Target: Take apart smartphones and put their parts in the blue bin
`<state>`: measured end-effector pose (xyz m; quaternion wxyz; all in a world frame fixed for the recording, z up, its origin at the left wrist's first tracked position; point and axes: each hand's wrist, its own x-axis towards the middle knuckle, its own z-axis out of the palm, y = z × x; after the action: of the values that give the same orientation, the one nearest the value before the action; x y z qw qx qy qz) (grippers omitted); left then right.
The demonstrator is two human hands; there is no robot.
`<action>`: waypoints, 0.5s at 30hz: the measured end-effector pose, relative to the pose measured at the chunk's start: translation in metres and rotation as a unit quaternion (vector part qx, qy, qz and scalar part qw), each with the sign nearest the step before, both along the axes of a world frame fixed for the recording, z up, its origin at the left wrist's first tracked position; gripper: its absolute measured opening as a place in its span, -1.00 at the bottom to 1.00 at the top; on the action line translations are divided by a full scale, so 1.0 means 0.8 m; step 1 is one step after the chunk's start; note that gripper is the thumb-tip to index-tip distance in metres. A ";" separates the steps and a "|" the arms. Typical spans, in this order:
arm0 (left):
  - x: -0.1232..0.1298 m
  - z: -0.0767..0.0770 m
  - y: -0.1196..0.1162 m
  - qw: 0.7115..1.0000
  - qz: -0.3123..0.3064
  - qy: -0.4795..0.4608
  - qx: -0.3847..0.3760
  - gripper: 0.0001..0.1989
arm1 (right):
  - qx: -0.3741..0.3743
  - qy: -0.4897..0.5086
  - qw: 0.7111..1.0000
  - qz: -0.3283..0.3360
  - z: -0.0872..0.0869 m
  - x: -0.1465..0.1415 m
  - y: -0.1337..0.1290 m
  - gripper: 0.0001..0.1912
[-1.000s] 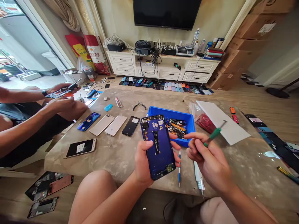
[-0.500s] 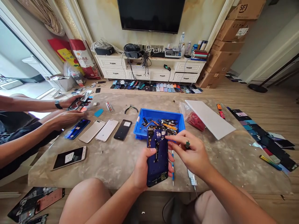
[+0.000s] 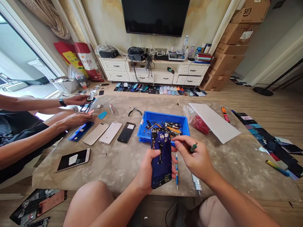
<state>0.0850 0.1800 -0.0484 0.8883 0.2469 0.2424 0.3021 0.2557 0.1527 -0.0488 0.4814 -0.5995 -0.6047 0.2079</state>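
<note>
- Drawn back slightly since half a second ago, the right hand has its fingertips just beside the right edge of the opened phone instead of over its back; the co-worker's hands are farther apart.
- That phone is in the left hand, raised over the near side of the table, its inner side facing up and in front of the blue tray.
- The left hand grips it by both edges, thumb on the inner side, the other fingers showing at the right edge; its palm is hidden.
- On the right hand, thumb and forefinger nearly meet; whether they pinch some small part, I cannot tell. The other fingers curl around a green tool, only a stub of which shows.
- Loose parts fill much of the tray; the phone's top hides some, and single pieces are hard to make out.
- Right of the phone lies a blue pen, its far end close to the left fingers; a white tool is partly hidden beneath the right hand.
- On the far right, a white board partly covers a red bag.
- The television is cut off at the top.
</note>
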 end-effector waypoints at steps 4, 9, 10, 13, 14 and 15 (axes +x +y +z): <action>0.002 -0.008 -0.003 0.997 0.002 0.044 0.063 -0.58 | -0.032 0.031 0.999 -0.004 0.000 -0.002 -0.001 -0.83; 0.004 -0.003 -0.003 0.997 0.032 0.053 0.034 -0.55 | -0.052 0.091 0.994 -0.004 0.006 -0.001 0.000 -0.78; 0.004 -0.001 -0.001 0.997 0.047 0.062 0.021 -0.55 | -0.049 0.105 0.993 -0.004 0.008 0.000 0.000 -0.78; 0.004 0.001 0.007 0.987 0.113 0.115 -0.002 -0.59 | -0.034 0.160 0.986 0.006 0.010 0.002 -0.002 -0.76; 0.004 0.001 0.010 0.983 0.132 0.129 -0.010 -0.61 | -0.028 0.182 0.983 0.008 0.011 0.002 -0.002 -0.76; 0.004 0.001 0.014 0.980 0.144 0.136 -0.019 -0.61 | -0.021 0.203 0.979 0.007 0.011 0.004 -0.002 -0.76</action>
<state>0.0878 0.1910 -0.0473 0.7987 0.2312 0.3996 0.3860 0.2585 0.1509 -0.0402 0.5803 -0.5506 -0.4938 0.3410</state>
